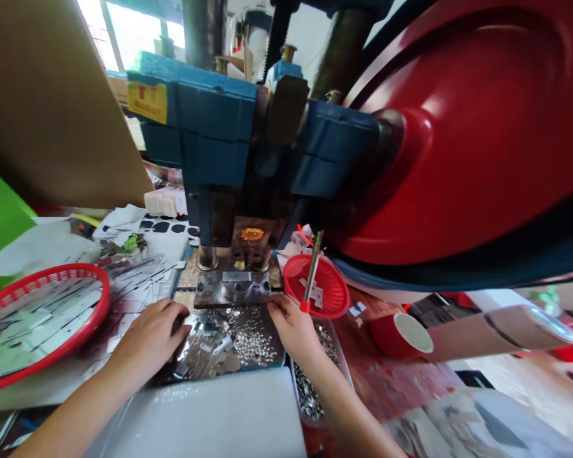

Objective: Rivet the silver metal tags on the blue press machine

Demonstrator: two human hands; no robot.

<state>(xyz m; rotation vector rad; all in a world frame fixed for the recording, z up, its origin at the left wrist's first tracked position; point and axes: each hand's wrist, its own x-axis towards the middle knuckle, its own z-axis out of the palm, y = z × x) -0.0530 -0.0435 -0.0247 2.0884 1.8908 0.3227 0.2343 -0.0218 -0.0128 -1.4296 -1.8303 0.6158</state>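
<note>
My left hand [150,334] rests at the left edge of a dark metal plate [198,375], its fingers curled; whatever they may hold is hidden. Fingers pressed together, my right hand [292,327] is at the right front corner of a metal die block [210,291]; I cannot make out anything in its grip. The block sits under the ram of a blue press [214,127]. Scattered over the plate between my hands are small shiny metal pieces [253,340]. Among them lies a larger bent metal piece [223,345].
At left stands a red basket [104,289] of flat metal strips. A smaller red basket [337,305], a rod with a red end [314,270] and a bin of small metal parts [310,397] are at right. A red flywheel [458,146] looms above a red cup [391,337].
</note>
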